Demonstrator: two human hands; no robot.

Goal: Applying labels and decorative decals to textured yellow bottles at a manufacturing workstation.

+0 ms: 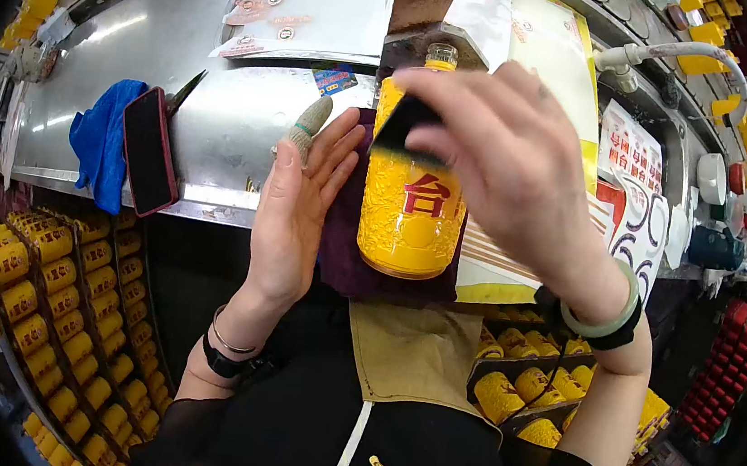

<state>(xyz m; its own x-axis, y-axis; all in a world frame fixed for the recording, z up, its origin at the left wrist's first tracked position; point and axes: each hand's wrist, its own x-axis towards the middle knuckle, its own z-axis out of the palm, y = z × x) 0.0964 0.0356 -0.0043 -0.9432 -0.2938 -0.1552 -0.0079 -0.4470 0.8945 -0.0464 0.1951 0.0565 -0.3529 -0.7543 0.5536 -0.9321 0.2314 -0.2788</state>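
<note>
A yellow embossed bottle (409, 237) with a red character and a clear glass neck lies on a dark purple cloth (344, 253), neck pointing away from me. My right hand (528, 149) is over its upper half, slightly smeared by motion, gripping a flat black scraper-like piece (410, 126) between thumb and fingers. Whether that piece touches the bottle is hard to tell. To the left of the bottle, my left hand (289, 215) is open, palm turned toward it, fingers stretched out and holding nothing. A grey-green woven finger cover (311, 123) sits on one of its fingers.
Left on the metal bench lie a phone (151, 150) and a blue cloth (105, 141). Printed sheets (310, 13) are stacked beyond my left hand; yellow-edged sheets (547, 97) lie right. Racks of yellow bottles (66, 301) stand below the bench. A bent pipe (675, 51) rises at right.
</note>
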